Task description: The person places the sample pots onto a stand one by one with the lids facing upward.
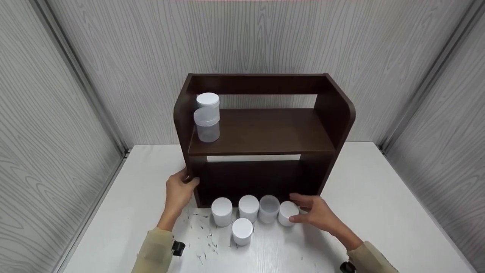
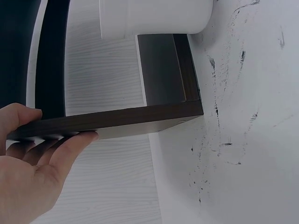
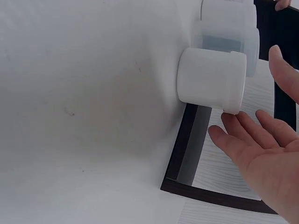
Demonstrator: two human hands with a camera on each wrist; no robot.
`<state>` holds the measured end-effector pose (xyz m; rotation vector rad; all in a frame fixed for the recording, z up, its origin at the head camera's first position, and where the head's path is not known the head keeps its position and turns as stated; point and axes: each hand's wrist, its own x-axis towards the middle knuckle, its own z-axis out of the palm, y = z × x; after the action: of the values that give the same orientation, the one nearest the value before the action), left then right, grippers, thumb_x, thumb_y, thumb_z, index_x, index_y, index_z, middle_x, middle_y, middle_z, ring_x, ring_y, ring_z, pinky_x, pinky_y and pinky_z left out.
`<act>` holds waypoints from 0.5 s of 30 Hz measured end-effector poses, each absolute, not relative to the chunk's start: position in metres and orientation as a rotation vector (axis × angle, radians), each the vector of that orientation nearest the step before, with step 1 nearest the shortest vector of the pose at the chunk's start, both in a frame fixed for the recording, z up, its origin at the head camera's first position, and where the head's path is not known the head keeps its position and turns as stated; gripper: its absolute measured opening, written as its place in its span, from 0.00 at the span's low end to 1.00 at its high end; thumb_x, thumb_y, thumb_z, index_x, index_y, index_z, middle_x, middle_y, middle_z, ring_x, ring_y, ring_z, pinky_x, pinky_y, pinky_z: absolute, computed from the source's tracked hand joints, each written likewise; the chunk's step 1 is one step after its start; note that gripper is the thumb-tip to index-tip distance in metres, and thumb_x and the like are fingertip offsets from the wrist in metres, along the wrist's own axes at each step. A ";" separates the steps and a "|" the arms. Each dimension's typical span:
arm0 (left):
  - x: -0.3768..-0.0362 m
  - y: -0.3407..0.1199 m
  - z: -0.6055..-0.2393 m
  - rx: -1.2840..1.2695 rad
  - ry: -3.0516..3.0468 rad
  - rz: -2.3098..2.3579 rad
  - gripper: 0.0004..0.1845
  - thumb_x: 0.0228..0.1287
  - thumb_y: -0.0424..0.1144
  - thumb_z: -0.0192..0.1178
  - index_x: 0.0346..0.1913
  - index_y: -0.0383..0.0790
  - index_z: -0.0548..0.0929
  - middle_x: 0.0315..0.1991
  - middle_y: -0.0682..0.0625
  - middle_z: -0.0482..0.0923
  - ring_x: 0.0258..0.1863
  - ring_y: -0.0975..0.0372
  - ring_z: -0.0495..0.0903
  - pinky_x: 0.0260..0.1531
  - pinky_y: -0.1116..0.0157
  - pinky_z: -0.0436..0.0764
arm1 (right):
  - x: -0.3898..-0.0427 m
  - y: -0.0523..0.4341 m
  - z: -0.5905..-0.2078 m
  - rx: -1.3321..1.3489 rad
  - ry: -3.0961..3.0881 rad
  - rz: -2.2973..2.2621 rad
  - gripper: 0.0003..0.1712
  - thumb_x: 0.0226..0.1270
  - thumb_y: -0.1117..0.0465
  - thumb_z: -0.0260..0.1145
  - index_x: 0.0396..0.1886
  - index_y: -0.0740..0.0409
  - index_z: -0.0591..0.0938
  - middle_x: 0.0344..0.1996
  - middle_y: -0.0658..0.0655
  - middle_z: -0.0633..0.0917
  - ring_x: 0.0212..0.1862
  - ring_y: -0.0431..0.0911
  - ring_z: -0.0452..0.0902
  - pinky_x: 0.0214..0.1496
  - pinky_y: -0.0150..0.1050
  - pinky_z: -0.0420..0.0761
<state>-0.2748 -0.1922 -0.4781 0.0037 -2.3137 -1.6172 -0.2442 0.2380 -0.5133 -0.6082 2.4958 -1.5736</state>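
Note:
A dark brown two-tier shelf [image 1: 261, 131] stands on the white table. My left hand [image 1: 179, 193] grips its left side panel [image 2: 117, 119], thumb on one face and fingers on the other. By the rightmost white-lidded jar [image 1: 288, 213] is my right hand [image 1: 318, 214], fingers spread around it. In the right wrist view the fingertips [image 3: 229, 120] are at the lid's edge, while the thumb stands off from the jar. Left of that jar are a translucent jar [image 1: 269, 209] and two white-lidded jars [image 1: 248, 208] [image 1: 222, 211]. Another white jar [image 1: 242, 231] stands in front of this row.
On the upper tier's left side, a translucent jar [image 1: 207, 127] stands before a white-lidded jar [image 1: 208, 99]. Dark scuff marks [image 1: 206, 246] streak the table [image 1: 125, 212]. Grey wood-patterned panels [image 1: 132, 49] enclose the back and both sides.

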 end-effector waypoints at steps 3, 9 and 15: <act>-0.273 -0.192 -0.479 0.005 -2.313 -1.619 0.29 0.67 0.28 0.64 0.69 0.20 0.74 0.62 0.28 0.79 0.59 0.40 0.83 0.54 0.52 0.85 | -0.243 0.239 -0.516 -0.616 2.490 -1.577 0.43 0.59 0.62 0.83 0.70 0.75 0.75 0.68 0.72 0.77 0.67 0.67 0.75 0.67 0.56 0.77; -0.274 -0.192 -0.478 -0.003 -2.310 -1.633 0.28 0.67 0.29 0.64 0.69 0.21 0.75 0.62 0.29 0.79 0.60 0.41 0.83 0.55 0.51 0.85 | -0.241 0.241 -0.521 -0.616 2.470 -1.606 0.44 0.59 0.62 0.83 0.70 0.76 0.74 0.68 0.72 0.77 0.68 0.67 0.74 0.67 0.57 0.77; -0.273 -0.194 -0.477 0.004 -2.331 -1.618 0.28 0.67 0.30 0.64 0.69 0.22 0.75 0.62 0.29 0.80 0.60 0.41 0.82 0.56 0.51 0.84 | -0.241 0.243 -0.524 -0.610 2.472 -1.602 0.44 0.58 0.61 0.83 0.70 0.75 0.75 0.68 0.72 0.77 0.68 0.67 0.75 0.68 0.57 0.76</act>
<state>-0.2729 -0.1942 -0.4773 0.0035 -2.3313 -1.6175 -0.2407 0.2430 -0.5245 -0.6105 2.4720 -1.6021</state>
